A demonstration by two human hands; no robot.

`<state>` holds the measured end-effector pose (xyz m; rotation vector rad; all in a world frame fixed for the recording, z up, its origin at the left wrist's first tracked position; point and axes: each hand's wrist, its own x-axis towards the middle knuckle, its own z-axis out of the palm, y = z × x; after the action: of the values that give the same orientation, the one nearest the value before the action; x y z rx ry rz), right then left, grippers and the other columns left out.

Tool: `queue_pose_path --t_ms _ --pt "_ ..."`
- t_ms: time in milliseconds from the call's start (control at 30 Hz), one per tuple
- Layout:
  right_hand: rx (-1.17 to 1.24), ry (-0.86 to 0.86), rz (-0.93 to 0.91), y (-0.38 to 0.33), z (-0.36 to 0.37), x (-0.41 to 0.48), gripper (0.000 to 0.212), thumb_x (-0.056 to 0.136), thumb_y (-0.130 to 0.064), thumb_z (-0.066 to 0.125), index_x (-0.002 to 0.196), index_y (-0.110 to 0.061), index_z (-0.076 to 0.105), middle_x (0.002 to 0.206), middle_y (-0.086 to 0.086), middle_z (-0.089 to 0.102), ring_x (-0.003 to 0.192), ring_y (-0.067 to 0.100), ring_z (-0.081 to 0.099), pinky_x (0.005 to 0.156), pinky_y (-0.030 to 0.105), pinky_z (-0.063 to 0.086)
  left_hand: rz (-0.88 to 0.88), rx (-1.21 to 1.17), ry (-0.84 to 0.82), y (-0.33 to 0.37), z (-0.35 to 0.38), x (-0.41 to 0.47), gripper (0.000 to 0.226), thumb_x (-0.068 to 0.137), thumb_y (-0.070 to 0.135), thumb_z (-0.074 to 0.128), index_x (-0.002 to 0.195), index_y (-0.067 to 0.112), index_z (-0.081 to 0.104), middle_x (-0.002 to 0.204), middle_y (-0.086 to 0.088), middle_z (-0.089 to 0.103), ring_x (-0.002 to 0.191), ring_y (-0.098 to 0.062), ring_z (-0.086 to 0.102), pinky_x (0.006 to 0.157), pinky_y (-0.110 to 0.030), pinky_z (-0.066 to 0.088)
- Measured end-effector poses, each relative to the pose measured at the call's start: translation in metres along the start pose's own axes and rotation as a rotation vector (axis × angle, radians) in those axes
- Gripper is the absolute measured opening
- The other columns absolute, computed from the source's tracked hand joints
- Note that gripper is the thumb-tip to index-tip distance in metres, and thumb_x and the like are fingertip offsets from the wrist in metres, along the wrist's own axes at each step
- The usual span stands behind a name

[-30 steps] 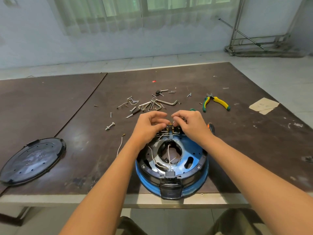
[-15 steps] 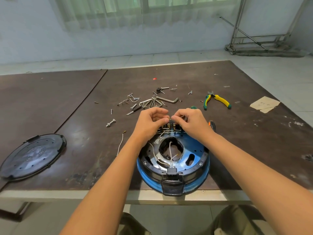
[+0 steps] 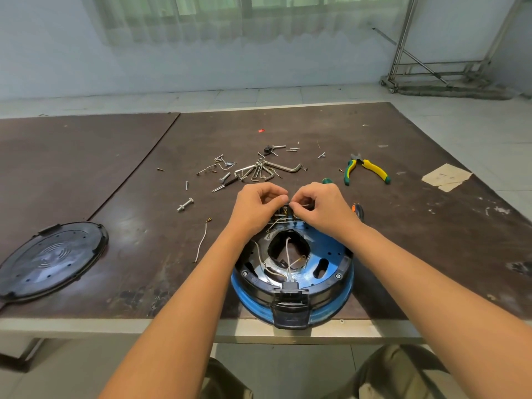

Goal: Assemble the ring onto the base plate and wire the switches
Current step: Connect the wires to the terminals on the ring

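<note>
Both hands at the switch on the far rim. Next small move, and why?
Probably push the wire end pinched by the right hand onto the switch terminal, while the left hand holds the switch steady. Both hands' fingertips meet there, and white wires lie loose in the opening of the base. Whether it's seated is hidden.

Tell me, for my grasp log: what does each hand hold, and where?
Right hand pinches a thin pale wire near its end; left hand pinches the small black switch, exact contact hidden.
</note>
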<state>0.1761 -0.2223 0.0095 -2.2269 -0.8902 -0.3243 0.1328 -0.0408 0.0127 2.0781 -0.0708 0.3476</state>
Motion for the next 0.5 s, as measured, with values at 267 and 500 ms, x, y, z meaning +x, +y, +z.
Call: queue_pose_path --t_ms 267,500 --pt "0.008 0.006 0.002 -0.0013 -0.0002 -0.0003 0.008 0.089 -0.02 0.069 0.087 -0.017 0.076 0.071 -0.013 0.062 0.069 0.001 0.058 0.061 0.011 0.042 -0.008 -0.066 -0.026 0.0 -0.0008 0.0001 0.018 0.087 0.012 0.073 0.104 0.014 0.073 0.094 -0.001 0.074 0.089 -0.013 0.07 0.082 -0.02 0.055" --pt "0.025 -0.034 -0.042 -0.0025 0.0003 -0.0006 0.011 0.09 -0.018 0.069 0.085 -0.014 0.077 0.074 -0.004 0.069 0.075 0.012 0.059 0.068 0.031 0.048 -0.074 -0.339 0.006 0.0011 -0.0087 -0.0038 0.023 0.083 0.01 0.077 0.105 0.007 0.071 0.091 -0.013 0.075 0.083 -0.018 0.073 0.075 -0.02 0.056"
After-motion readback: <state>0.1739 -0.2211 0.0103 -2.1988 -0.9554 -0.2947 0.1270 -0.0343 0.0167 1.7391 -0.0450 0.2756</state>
